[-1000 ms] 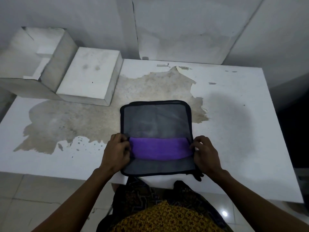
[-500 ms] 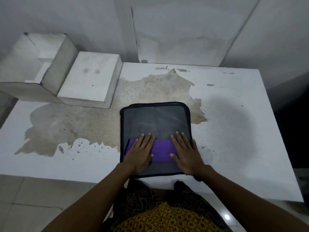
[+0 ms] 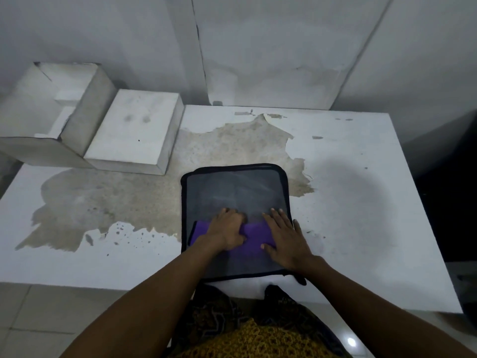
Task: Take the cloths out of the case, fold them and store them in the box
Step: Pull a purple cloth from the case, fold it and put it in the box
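A grey mesh case [image 3: 232,188] with black trim lies flat on the white table [image 3: 361,208], near its front edge. A purple cloth [image 3: 254,232] runs as a folded band across the case's lower half. Whether it is under the mesh or on top of it, I cannot tell. My left hand [image 3: 227,228] rests on the band's left part with fingers curled into its upper edge. My right hand [image 3: 284,239] lies flat, fingers spread, on the band's right part and the case. An open white box [image 3: 51,112] stands at the table's far left corner.
A low white block or lid [image 3: 139,127] sits beside the open box. The tabletop's surface is peeled and stained brown [image 3: 129,197] left of the case. A wall runs close behind the table. The table's right edge drops off to a dark gap.
A second ago both hands pinched the ends of the purple band. They then moved inward and pressed flat on it. Now my left fingers have curled at its upper edge.
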